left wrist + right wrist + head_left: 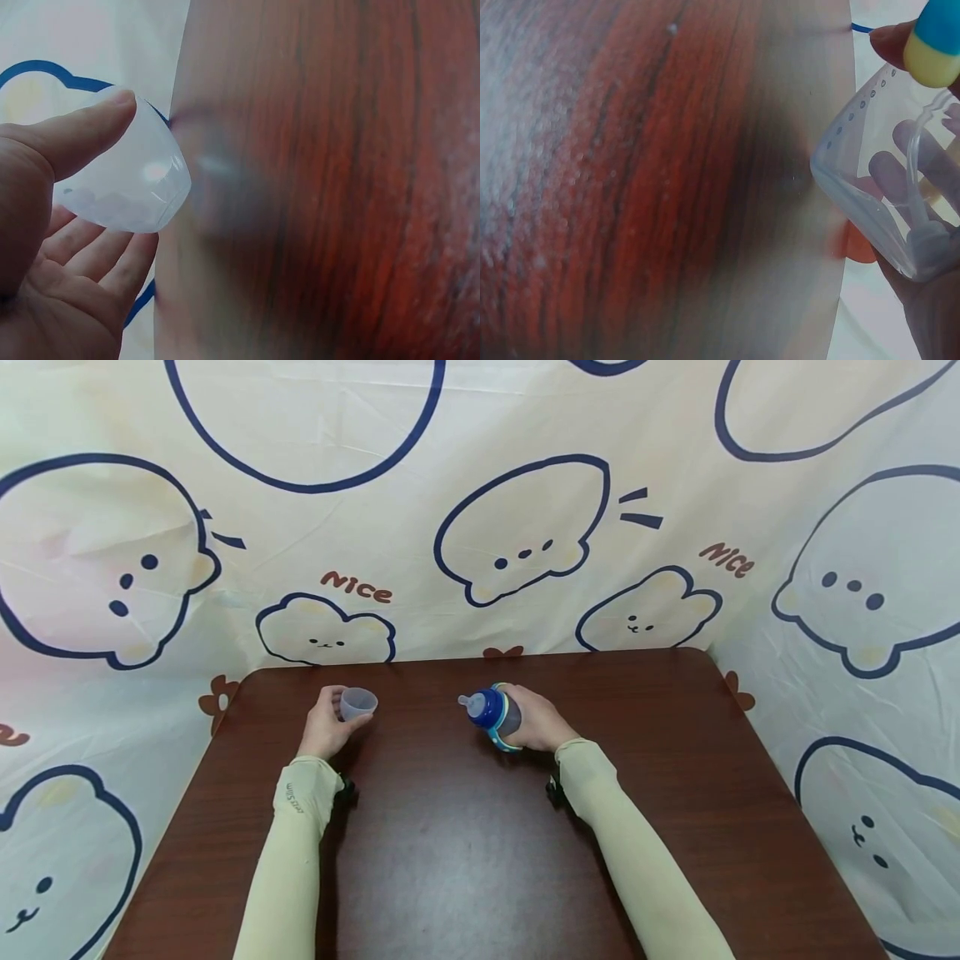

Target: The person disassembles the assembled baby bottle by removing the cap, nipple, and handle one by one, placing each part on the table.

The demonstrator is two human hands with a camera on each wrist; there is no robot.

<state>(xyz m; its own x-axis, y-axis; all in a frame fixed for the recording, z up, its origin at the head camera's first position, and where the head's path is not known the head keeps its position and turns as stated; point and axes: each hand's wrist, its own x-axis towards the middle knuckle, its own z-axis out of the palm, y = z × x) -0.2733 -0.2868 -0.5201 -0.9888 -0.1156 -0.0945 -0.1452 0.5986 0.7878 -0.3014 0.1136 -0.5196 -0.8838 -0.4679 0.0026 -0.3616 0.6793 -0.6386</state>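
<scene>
My left hand (324, 727) holds a small translucent plastic cup (358, 703) over the far left part of the table. In the left wrist view, the thumb lies along one side of the cup (146, 180) and the fingers sit under the other. Across from it, my right hand (538, 720) grips a sippy bottle (491, 708) with a blue collar and a pale spout, tilted so the spout points left toward the cup. The right wrist view shows its clear body (847, 169), a straw inside (913, 161) and a blue and yellow handle (934, 45) by the thumb.
Both hands are near the far edge of a dark brown wooden table (450, 843). A pale cloth (510, 410) printed with blue-outlined cartoon animals hangs behind the table and along both sides. Pale green sleeves (292, 852) cover the forearms.
</scene>
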